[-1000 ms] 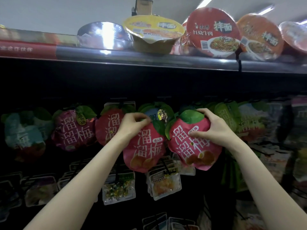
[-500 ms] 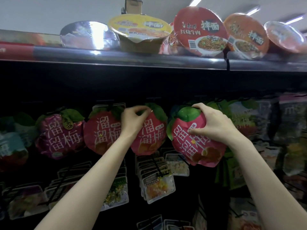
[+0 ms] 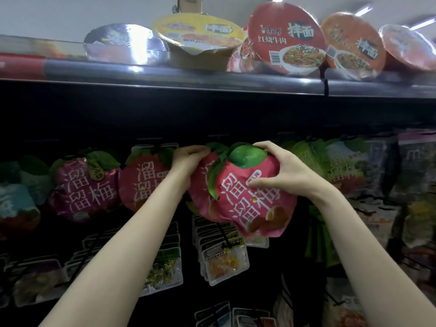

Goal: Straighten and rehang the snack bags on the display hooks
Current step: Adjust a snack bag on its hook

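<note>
Aim: since the hook hides behind the leaf top, the front bag must go up and far.
Tilt: bottom swings right (top left).
Right hand: pinching its top.
Left hand: gripping the rear bag.

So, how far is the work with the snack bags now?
Done: two plum bags hang straight at left. In hand: the right hand grips a tilted pink bag; the left hand holds the bag behind at its top. Left: hooking both; the green bags look crowded.

the display hooks are lost in shadow, and the right hand hides the front pink bag's top edge.
</note>
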`<state>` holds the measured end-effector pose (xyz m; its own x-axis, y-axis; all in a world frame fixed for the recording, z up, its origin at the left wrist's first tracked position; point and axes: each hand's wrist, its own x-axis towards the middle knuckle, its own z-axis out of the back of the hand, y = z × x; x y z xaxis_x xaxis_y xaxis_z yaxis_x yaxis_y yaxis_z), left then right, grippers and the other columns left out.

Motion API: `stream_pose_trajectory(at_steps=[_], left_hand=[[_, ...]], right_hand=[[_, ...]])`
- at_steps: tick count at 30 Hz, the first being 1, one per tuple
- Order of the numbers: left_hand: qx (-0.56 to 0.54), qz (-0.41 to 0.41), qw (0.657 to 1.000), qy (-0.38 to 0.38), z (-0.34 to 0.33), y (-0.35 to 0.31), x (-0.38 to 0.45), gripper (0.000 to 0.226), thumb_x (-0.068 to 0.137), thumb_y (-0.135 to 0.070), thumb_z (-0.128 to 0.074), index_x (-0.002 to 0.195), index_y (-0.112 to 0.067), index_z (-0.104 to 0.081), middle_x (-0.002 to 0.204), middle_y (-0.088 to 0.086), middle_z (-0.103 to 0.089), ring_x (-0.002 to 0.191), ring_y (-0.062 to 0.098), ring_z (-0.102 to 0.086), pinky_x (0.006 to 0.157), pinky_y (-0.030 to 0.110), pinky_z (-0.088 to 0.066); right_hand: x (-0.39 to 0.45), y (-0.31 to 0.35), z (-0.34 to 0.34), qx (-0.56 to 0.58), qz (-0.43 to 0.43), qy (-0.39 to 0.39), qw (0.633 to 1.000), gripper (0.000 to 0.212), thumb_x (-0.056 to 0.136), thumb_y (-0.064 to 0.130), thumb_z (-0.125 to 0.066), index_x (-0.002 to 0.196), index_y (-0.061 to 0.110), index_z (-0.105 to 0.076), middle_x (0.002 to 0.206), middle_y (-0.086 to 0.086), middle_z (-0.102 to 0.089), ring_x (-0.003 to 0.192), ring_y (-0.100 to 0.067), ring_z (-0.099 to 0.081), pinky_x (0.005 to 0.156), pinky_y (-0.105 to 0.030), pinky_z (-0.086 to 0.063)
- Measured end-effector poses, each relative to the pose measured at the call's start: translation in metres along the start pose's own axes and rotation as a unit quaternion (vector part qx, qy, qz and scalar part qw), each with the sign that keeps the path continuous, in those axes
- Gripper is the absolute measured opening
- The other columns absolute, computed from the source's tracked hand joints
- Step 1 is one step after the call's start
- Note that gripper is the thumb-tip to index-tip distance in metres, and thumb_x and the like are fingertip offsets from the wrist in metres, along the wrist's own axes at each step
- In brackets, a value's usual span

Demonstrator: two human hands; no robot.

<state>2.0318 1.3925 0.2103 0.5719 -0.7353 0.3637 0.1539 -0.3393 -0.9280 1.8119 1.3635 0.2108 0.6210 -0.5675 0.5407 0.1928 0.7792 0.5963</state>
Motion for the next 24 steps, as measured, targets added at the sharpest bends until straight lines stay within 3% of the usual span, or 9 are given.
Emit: stream_pose_trajectory(at_steps=[4, 8, 9, 10, 13, 18, 21, 24], left_hand=[[0.088, -0.064, 0.994, -0.020, 0.000, 0.005, 0.008, 0.008, 0.083, -0.006, -0.065, 0.090, -0.010, -0.068, 0.079, 0.001, -0.064, 0.088, 0.025, -0.064, 0.063, 0.017, -0.047], [0.216, -0.260, 0.936, -0.099, 0.015, 0.005, -0.014, 0.010, 0.087, -0.015, -0.062, 0.097, -0.013, -0.062, 0.101, -0.001, -0.056, 0.097, 0.010, -0.052, 0.079, 0.014, -0.036], [0.219, -0.293, 0.927, -0.081, 0.019, 0.005, -0.023, 0.008, 0.089, -0.018, -0.060, 0.096, -0.015, -0.063, 0.101, -0.004, -0.057, 0.095, 0.006, -0.052, 0.079, 0.010, -0.036], [0.215, -0.295, 0.930, -0.035, 0.022, 0.003, -0.031, 0.009, 0.090, -0.021, -0.059, 0.096, -0.017, -0.064, 0.098, -0.007, -0.060, 0.093, 0.003, -0.054, 0.077, 0.006, -0.038], [0.163, -0.156, 0.968, 0.108, 0.023, -0.006, -0.039, 0.014, 0.090, -0.028, -0.058, 0.100, -0.021, -0.065, 0.088, -0.016, -0.064, 0.081, -0.005, -0.061, 0.065, 0.003, -0.044], [0.210, -0.149, 0.964, 0.066, 0.021, -0.018, -0.019, 0.024, 0.086, -0.018, -0.064, 0.108, -0.008, -0.065, 0.084, -0.010, -0.060, 0.078, -0.002, -0.056, 0.069, 0.009, -0.047], [0.168, -0.140, 0.976, 0.026, 0.012, -0.019, -0.011, 0.025, 0.085, -0.017, -0.065, 0.107, -0.004, -0.066, 0.083, -0.005, -0.060, 0.072, -0.001, -0.055, 0.063, 0.010, -0.046], [0.147, -0.138, 0.979, 0.000, 0.000, -0.017, -0.010, 0.023, 0.083, -0.018, -0.068, 0.102, -0.005, -0.068, 0.081, -0.004, -0.061, 0.078, 0.010, -0.060, 0.071, 0.021, -0.051]], right_hand=[[0.002, -0.008, -0.016, 0.103, -0.012, -0.005, 0.995, 0.071, 0.066, 0.016, -0.083, 0.124, 0.029, -0.044, 0.108, 0.005, -0.063, 0.089, -0.007, -0.068, 0.073, -0.023, -0.057], [-0.001, -0.022, -0.026, 0.191, -0.034, -0.029, 0.981, 0.064, 0.069, 0.011, -0.080, 0.119, 0.031, -0.046, 0.107, 0.004, -0.063, 0.087, -0.011, -0.069, 0.068, -0.024, -0.057], [0.000, -0.025, -0.028, 0.206, -0.038, -0.037, 0.977, 0.063, 0.068, 0.011, -0.079, 0.119, 0.031, -0.047, 0.108, 0.003, -0.064, 0.087, -0.013, -0.070, 0.070, -0.026, -0.058], [0.001, -0.027, -0.030, 0.215, -0.040, -0.041, 0.975, 0.064, 0.068, 0.011, -0.079, 0.120, 0.029, -0.047, 0.108, 0.001, -0.064, 0.088, -0.015, -0.070, 0.071, -0.029, -0.058], [0.010, -0.028, -0.036, 0.220, -0.040, -0.032, 0.974, 0.064, 0.066, 0.013, -0.080, 0.119, 0.031, -0.048, 0.110, 0.001, -0.064, 0.089, -0.015, -0.069, 0.074, -0.030, -0.058], [0.026, -0.024, -0.039, 0.200, -0.034, 0.019, 0.979, 0.063, 0.068, 0.016, -0.080, 0.119, 0.036, -0.048, 0.108, 0.002, -0.065, 0.089, -0.014, -0.069, 0.075, -0.031, -0.058], [0.031, -0.028, -0.044, 0.232, -0.038, -0.005, 0.972, 0.061, 0.069, 0.015, -0.079, 0.117, 0.037, -0.048, 0.110, 0.001, -0.065, 0.090, -0.016, -0.069, 0.076, -0.033, -0.058], [0.030, -0.040, -0.047, 0.263, -0.054, -0.050, 0.962, 0.068, 0.064, 0.020, -0.080, 0.124, 0.029, -0.049, 0.113, -0.001, -0.063, 0.092, -0.017, -0.069, 0.077, -0.034, -0.058]])
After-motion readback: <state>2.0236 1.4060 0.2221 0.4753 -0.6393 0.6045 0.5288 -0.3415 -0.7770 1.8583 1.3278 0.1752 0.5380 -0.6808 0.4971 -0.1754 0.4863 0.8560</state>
